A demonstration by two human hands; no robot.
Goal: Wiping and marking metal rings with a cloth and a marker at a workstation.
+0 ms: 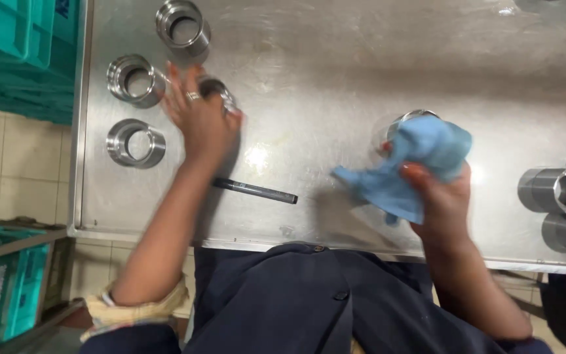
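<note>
Left hand (201,121) grips a metal ring (221,92); right hand (437,193) clamps blue cloth (414,164) around another ring (409,120).

Steel table (335,59): metal rings (135,142) left, black pen (255,191), cylinders (561,196) right

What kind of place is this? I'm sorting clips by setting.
Probably a machining or parts-finishing workshop: machined metal rings lie on a steel worktable, teal plastic crates are stacked alongside, and a hand holds a blue cloth.
</note>
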